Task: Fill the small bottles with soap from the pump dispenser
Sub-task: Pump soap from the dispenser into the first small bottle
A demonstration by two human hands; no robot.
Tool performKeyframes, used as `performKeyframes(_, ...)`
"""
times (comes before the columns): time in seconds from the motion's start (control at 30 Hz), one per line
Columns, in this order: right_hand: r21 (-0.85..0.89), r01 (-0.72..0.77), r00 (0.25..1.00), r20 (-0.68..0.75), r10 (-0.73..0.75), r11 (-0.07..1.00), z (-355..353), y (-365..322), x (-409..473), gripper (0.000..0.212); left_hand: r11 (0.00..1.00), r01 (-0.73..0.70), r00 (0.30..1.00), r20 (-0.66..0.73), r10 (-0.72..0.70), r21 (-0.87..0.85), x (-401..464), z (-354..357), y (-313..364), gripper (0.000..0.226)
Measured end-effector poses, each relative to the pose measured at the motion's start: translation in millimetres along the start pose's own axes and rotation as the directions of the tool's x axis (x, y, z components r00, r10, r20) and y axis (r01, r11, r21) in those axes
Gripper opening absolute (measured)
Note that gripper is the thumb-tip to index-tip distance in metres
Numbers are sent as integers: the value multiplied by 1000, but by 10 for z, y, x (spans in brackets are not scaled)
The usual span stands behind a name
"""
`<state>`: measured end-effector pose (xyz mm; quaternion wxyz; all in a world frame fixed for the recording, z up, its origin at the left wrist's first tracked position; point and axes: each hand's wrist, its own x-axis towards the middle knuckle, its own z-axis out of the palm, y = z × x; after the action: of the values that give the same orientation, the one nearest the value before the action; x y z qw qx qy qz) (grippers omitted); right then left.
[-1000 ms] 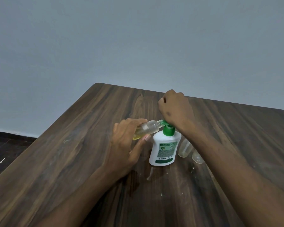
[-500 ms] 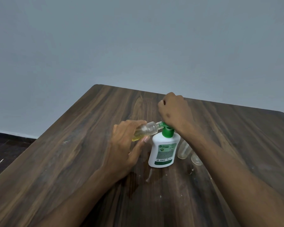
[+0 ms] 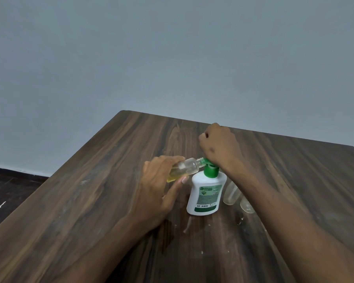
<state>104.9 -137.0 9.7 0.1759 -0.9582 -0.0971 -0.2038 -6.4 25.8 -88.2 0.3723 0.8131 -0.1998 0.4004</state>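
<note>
A white pump dispenser [image 3: 205, 195] with a green pump head [image 3: 211, 171] stands at the middle of the wooden table [image 3: 90, 201]. My left hand [image 3: 161, 186] grips a small clear bottle [image 3: 187, 167], tilted almost flat, its mouth against the green nozzle. Yellow soap lies in the bottle's lower end. My right hand [image 3: 218, 144] is curled into a fist, and its heel and wrist press down on the pump head. Two more small clear bottles [image 3: 231, 194] [image 3: 246, 205] stand right of the dispenser, partly hidden by my right forearm.
Small wet smears and white specks [image 3: 187, 224] mark the table in front of the dispenser. The table's left edge drops to a dark floor [image 3: 6, 193]. A plain grey wall [image 3: 172, 58] rises behind the far edge.
My right hand has stayed on the pump head and shifted only slightly. The small bottle stays at the nozzle in my left hand.
</note>
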Motion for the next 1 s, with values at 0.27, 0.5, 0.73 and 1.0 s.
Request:
performKeyframes(0.27, -1, -1, 1000, 21, 1, 1000, 18, 17, 17, 30, 1000, -2, 1000, -10, 2, -3, 6, 7, 0, 29)
performKeyframes(0.5, -14, 12, 1000, 12, -12, 1000, 16, 6, 22, 31, 1000, 3, 1000, -14, -3, 9, 17, -5, 18, 30)
performKeyframes(0.73, -34, 3, 1000, -5, -3, 999, -17, -30, 22, 32, 1000, 7, 1000, -4, -7, 6, 16, -4, 6, 29)
performKeyframes(1.0, -40, 31, 999, -25, -32, 999, -49, -52, -3, 34, 1000, 11, 1000, -2, -11, 22, 21, -14, 15, 29)
